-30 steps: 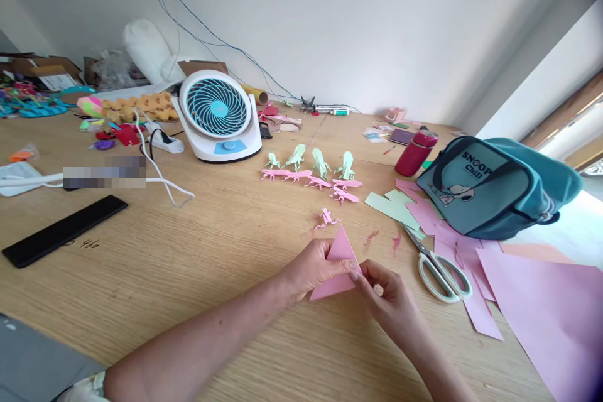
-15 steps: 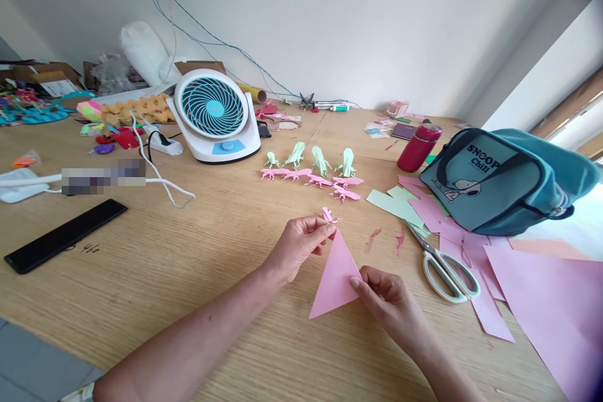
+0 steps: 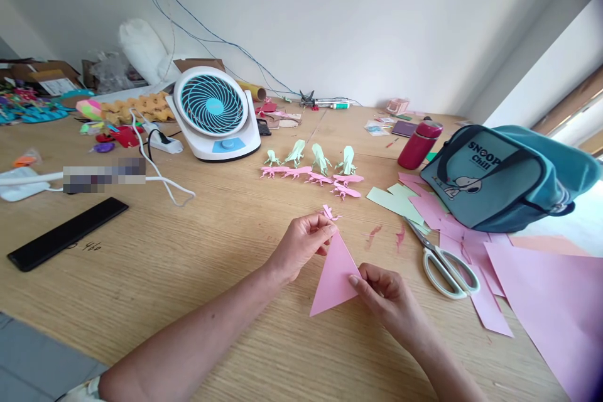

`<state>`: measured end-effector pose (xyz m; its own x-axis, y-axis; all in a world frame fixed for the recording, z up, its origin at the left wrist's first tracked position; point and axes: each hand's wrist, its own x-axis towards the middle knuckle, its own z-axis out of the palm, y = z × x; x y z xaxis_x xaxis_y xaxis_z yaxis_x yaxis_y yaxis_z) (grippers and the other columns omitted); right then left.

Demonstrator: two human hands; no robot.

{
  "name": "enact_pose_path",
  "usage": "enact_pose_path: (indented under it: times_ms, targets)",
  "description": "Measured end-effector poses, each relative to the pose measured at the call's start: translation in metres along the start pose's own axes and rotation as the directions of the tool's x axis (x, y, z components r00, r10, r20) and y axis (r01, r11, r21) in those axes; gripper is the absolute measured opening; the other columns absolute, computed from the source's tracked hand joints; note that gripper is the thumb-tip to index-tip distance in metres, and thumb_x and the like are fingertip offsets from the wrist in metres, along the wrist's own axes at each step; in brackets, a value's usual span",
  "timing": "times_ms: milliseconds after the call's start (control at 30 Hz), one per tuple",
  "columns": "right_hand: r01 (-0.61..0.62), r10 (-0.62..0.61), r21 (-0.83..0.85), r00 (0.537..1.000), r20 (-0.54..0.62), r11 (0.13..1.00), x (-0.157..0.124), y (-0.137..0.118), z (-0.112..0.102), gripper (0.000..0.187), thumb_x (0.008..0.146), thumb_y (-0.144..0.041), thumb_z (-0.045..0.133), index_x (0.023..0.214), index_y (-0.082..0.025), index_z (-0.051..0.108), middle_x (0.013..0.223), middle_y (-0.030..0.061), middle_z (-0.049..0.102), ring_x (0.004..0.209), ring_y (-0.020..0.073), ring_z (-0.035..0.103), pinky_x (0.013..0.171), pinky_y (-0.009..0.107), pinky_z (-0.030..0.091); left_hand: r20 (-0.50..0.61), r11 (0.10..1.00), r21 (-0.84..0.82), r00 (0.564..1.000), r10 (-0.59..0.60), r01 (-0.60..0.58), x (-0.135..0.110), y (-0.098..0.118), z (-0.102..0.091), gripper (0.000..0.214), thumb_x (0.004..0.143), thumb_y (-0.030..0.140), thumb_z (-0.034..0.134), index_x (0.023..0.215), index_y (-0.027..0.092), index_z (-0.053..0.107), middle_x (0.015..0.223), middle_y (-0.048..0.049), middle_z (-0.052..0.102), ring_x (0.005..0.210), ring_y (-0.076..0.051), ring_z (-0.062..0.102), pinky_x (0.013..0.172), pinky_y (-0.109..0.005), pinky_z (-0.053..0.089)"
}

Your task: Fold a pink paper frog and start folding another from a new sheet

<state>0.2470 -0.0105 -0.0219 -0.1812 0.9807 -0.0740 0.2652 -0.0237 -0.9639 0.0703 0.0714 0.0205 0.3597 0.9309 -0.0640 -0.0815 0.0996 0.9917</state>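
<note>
Pinching 1 pink triangle (image 3: 333, 277), left hand (image 3: 301, 244) and right hand (image 3: 382, 293), on wooden table (image 3: 188, 257), white wall (image 3: 377, 25).

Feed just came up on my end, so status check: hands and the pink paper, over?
Left hand pinching top tip of pink paper triangle. Right hand pinching its right corner. Scissors lie apart to the right. Small pink cutout beyond left fingertips.

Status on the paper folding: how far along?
Done: green folded figures and pink folded figures sit in rows near the fan, and one small pink figure lies nearer. In hand: a pink paper triangle, with the left hand pinching its top tip and the right hand holding its right corner. Left: probably its further folds; uncut pink sheets lie by the scissors.
</note>
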Motion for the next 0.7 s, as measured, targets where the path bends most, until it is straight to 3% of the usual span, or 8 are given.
enact_pose_path:
  times_ms: [133, 333, 433, 533, 700]
  targets:
    - [0.013, -0.013, -0.010, 0.999, -0.031, 1.000, 0.001, -0.002, 0.000, 0.048, 0.091, -0.057, 0.053, 0.062, -0.020, 0.038, 0.061, -0.0047, 0.029, 0.057, 0.0100, 0.024, 0.051, 0.026, 0.018, 0.094, 0.999, -0.001, 0.995, -0.031, 0.032, 0.000, -0.004, -0.001, 0.030, 0.078, 0.043, 0.069, 0.073, 0.014, 0.060, 0.071, 0.0018, 0.055, 0.065, -0.009, 0.050, 0.057, -0.019, 0.045]
    - [0.032, -0.028, 0.022, 0.991, -0.127, 0.999, 0.003, -0.007, -0.004, 0.051, 0.085, -0.062, 0.058, 0.060, -0.020, 0.043, 0.058, -0.0044, 0.032, 0.054, 0.0103, 0.027, 0.050, 0.026, 0.021, 0.188, 0.990, 0.070, 0.973, -0.137, 0.126, 0.004, -0.013, -0.003, 0.032, 0.069, 0.042, 0.078, 0.064, 0.013, 0.065, 0.061, 0.0018, 0.057, 0.055, -0.007, 0.047, 0.053, -0.021, 0.037]
    - [0.048, -0.046, 0.005, 0.981, -0.186, 0.999, 0.003, -0.006, -0.009, 0.044, 0.087, -0.058, 0.059, 0.067, -0.019, 0.054, 0.061, -0.0028, 0.040, 0.057, 0.0117, 0.033, 0.053, 0.026, 0.025, 0.152, 0.996, 0.044, 0.985, -0.078, 0.072, 0.007, -0.014, -0.007, 0.025, 0.068, 0.038, 0.080, 0.071, 0.014, 0.073, 0.061, 0.0008, 0.062, 0.055, -0.007, 0.047, 0.053, -0.021, 0.035]
    - [0.093, -0.096, -0.022, 0.970, -0.225, 0.995, 0.004, -0.003, -0.013, 0.033, 0.088, -0.051, 0.061, 0.081, -0.018, 0.061, 0.067, -0.0009, 0.048, 0.062, 0.0134, 0.039, 0.056, 0.027, 0.030, 0.143, 0.999, 0.037, 0.989, -0.035, 0.030, 0.009, -0.010, -0.010, 0.027, 0.070, 0.040, 0.080, 0.071, 0.014, 0.072, 0.053, 0.0037, 0.055, 0.049, -0.005, 0.043, 0.047, -0.019, 0.029]
    - [0.255, -0.289, -0.145, 0.899, -0.328, 0.956, 0.002, -0.003, -0.015, 0.019, 0.090, -0.038, 0.061, 0.083, -0.020, 0.061, 0.073, -0.0003, 0.051, 0.064, 0.0133, 0.048, 0.059, 0.028, 0.040, 0.270, 0.993, 0.024, 0.957, 0.104, -0.114, 0.005, 0.006, -0.010, 0.023, 0.077, 0.037, 0.075, 0.085, 0.015, 0.074, 0.079, -0.0046, 0.070, 0.076, -0.015, 0.064, 0.060, -0.022, 0.047]
